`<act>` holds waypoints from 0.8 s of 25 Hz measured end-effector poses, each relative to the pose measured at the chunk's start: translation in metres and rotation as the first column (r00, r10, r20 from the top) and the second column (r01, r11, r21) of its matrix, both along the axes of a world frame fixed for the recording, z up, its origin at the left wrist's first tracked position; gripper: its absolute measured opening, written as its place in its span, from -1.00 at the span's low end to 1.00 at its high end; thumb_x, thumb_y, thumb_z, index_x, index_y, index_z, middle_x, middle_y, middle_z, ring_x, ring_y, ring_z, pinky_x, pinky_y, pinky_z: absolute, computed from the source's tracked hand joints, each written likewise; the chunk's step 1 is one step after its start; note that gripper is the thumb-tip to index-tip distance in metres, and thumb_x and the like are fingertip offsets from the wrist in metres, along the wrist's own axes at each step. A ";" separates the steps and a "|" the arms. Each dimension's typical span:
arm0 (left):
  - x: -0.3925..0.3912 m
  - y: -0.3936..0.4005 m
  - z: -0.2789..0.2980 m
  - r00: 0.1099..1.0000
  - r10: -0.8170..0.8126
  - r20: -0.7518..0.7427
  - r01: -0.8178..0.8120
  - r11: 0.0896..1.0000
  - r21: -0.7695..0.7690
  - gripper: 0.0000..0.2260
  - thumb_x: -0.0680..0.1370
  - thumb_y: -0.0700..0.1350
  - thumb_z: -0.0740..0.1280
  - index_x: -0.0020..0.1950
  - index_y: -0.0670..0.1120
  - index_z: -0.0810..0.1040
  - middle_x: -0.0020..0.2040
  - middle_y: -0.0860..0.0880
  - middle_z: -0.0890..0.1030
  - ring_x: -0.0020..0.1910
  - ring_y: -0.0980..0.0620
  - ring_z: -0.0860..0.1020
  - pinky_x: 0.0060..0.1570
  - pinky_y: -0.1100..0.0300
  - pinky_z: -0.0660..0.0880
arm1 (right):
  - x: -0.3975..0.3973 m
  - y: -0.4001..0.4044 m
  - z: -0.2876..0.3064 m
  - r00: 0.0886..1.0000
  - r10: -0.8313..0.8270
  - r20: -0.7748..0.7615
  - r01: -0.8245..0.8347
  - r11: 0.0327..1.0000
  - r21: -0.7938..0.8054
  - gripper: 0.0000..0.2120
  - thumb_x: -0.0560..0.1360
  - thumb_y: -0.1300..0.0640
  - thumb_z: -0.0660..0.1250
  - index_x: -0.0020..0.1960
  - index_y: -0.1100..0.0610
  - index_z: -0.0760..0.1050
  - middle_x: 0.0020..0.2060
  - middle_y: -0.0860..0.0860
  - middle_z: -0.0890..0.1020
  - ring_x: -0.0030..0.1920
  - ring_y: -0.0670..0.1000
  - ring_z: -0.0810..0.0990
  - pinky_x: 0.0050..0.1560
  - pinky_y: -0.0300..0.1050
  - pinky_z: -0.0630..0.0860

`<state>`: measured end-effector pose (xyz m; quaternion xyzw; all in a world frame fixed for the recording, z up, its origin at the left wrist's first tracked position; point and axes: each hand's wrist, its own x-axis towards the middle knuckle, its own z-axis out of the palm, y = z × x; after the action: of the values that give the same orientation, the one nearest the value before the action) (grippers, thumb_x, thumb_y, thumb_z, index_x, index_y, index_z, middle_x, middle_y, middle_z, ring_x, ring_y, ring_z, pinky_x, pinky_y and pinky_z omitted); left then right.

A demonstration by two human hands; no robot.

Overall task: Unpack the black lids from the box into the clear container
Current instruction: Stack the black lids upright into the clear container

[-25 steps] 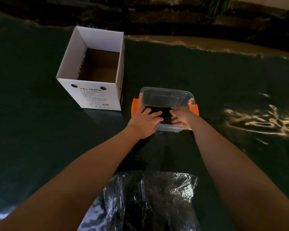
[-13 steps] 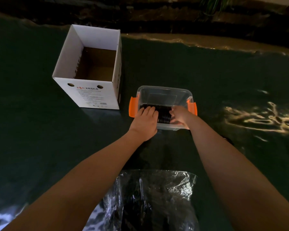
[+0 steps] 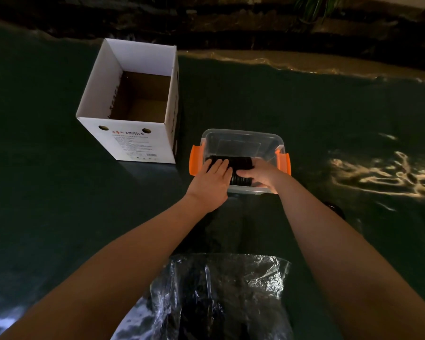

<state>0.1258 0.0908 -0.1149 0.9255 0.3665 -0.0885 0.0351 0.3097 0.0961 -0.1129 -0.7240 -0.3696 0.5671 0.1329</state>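
Both hands are in the clear container: left hand lies flat, fingers straight, on the black lids, right hand grips the stack. Box sits near the counter's far-left edge.

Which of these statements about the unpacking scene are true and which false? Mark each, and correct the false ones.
1. The white box stands open at the top. True.
2. Both hands are inside the box. False: the left hand and right hand are at the clear container.
3. Black lids lie in the container. True.
4. The container's side latches are blue. False: orange.
5. A crinkled plastic bag lies nearest the camera. True.
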 end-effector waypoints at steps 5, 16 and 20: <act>0.002 -0.007 -0.001 0.998 0.034 -0.047 -0.028 0.992 0.121 -0.44 0.58 0.10 0.11 0.48 -0.22 0.21 0.51 -0.23 0.23 0.51 -0.19 0.13 0.45 -0.21 -0.24 | 0.002 0.000 0.001 0.999 -0.002 -0.036 0.001 1.000 -0.012 -0.57 0.47 0.22 0.41 0.30 0.05 0.42 0.19 0.07 0.59 0.11 0.07 0.58 -0.12 -0.11 0.53; -0.023 0.014 0.008 0.991 -0.128 -0.030 0.131 0.981 0.141 -0.51 0.49 0.06 0.26 0.42 0.15 0.31 0.50 -0.10 0.26 0.53 -0.22 0.00 0.40 -0.37 -0.05 | -0.006 0.002 -0.009 0.975 0.132 0.178 -0.149 0.985 0.086 -0.42 0.33 0.10 0.55 0.29 0.04 0.40 0.09 0.00 0.56 0.11 0.03 0.53 0.06 -0.08 0.53; -0.018 0.010 0.009 0.993 -0.097 -0.064 0.107 0.976 0.192 -0.51 0.51 0.11 0.21 0.44 0.11 0.28 0.51 -0.14 0.23 0.53 -0.26 -0.04 0.39 -0.36 -0.09 | -0.007 0.001 -0.009 0.965 0.157 0.211 -0.181 0.979 0.097 -0.46 0.33 0.09 0.54 0.26 0.02 0.44 0.07 0.01 0.59 0.08 0.02 0.55 0.12 -0.04 0.53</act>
<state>0.1082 0.1005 -0.1059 0.9394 0.3263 -0.0788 -0.0700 0.3029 0.0970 -0.1216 -0.7349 -0.4737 0.4774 0.0874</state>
